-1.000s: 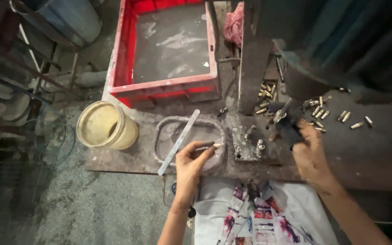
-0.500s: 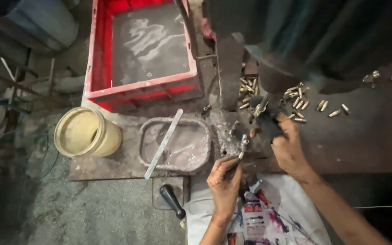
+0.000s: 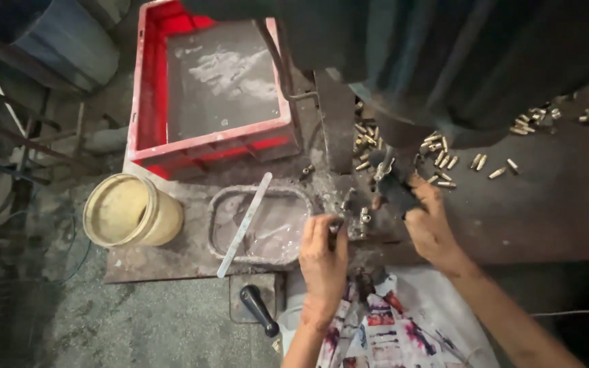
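The left hand [image 3: 322, 253] pinches a small metal piece; the right hand [image 3: 431, 221] squeezes the dark handle [image 3: 397, 191]. Beside the grey tray [image 3: 262, 225], fingers could get nipped.

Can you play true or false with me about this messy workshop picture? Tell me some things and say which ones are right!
1. The big crate at the top is blue. False: it is red, with greyish liquid inside.
2. The right hand grips a dark handle on the machine. True.
3. The yellowish bucket stands right of the grey tray. False: it stands to the tray's left.
4. A pale flat stick lies slanted across the tray. True.
5. Small brass pieces lie scattered on the dark bench. True.
6. The left hand rests inside the bucket. False: it is at the machine's base, pinching something small.
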